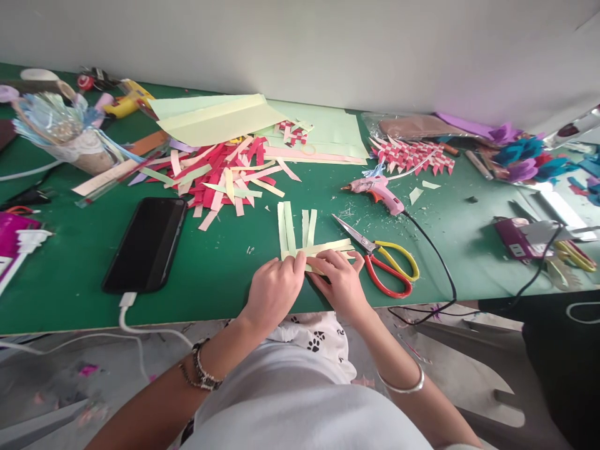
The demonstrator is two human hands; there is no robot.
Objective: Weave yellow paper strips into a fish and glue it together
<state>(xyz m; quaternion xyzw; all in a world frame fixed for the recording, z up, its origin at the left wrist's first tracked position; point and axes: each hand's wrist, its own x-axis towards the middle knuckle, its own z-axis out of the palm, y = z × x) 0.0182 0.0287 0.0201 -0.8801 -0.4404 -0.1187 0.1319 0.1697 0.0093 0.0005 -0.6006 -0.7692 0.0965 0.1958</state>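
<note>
Along the left edge of the green table (220, 275) a paper-trimmed basket (70, 140) stands near the back, and a black phone (146, 244) lies face up nearer the front edge, its white charging cable (129, 312) dropping over the side. Behind it, a heap of red, pink and pale green paper strips (225, 172) sits within reach as stock. At the front edge, mid-table, the left hand (272, 290) presses curled fingers on the near end of the pale yellow-green woven strips (300, 237), pinning them flat, while the right hand (341, 281) pinches a crosswise strip, apparently to keep the weave tight. Just right lie red-and-yellow scissors (387, 262), blades partly open, then a pink glue gun (377, 190) with its black cord (438, 262) trailing off the front edge.
</note>
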